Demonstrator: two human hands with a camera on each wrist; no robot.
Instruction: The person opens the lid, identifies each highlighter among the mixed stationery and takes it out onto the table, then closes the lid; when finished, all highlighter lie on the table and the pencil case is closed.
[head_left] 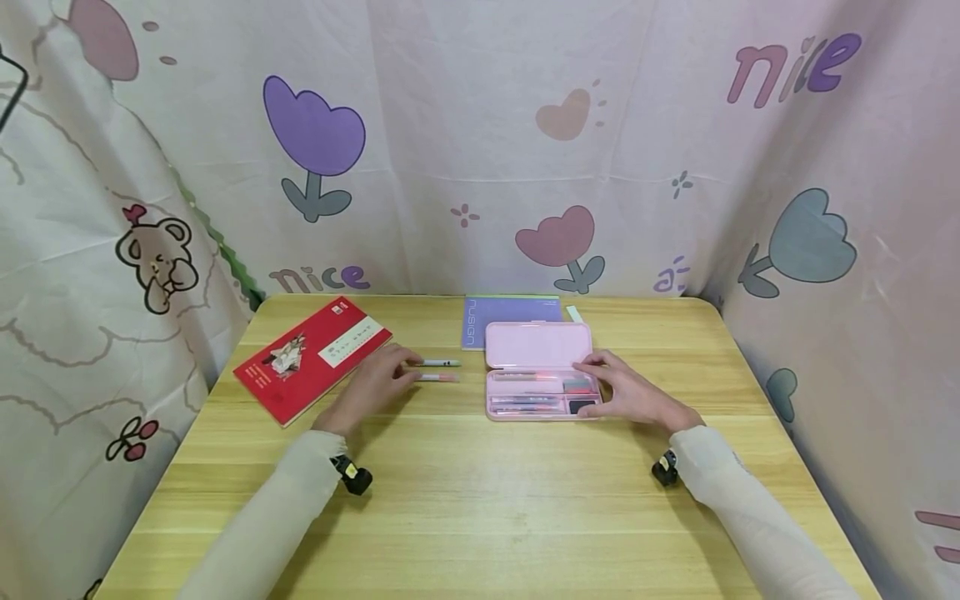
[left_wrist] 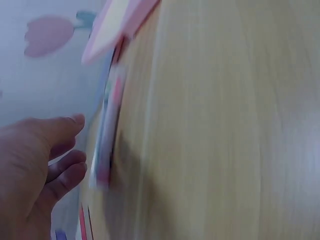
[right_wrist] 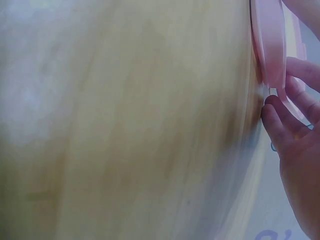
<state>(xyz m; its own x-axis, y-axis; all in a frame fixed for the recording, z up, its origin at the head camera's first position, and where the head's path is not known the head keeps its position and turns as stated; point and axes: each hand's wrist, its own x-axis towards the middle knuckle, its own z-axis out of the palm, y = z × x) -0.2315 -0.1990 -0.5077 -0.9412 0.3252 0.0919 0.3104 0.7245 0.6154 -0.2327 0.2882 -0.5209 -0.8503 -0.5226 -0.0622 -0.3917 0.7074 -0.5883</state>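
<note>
A pink pencil case (head_left: pixel 538 346) lies on the table with its lid raised and folded back. Inside are several pens (head_left: pixel 525 408) and a dark block (head_left: pixel 581 406), perhaps an eraser. My right hand (head_left: pixel 633 396) grips the case's right end, thumb at the near side and fingers toward the hinge; in the right wrist view the fingers curl about the end of the case (right_wrist: pixel 272 45). Left of the case lie two pens, one green-tipped (head_left: pixel 441 362), one pinkish (head_left: pixel 442 377). My left hand (head_left: pixel 378 379) is beside their left ends; the left wrist view shows its loosely bent fingers (left_wrist: pixel 70 170) apart from them.
A red booklet (head_left: pixel 300 362) lies at the left, partly under the left forearm's reach. Behind the case is a purple notebook (head_left: pixel 502 312), with a small white strip (head_left: pixel 574 314) beside it. A patterned curtain (head_left: pixel 420 125) hangs around the wooden table (head_left: pixel 510 517).
</note>
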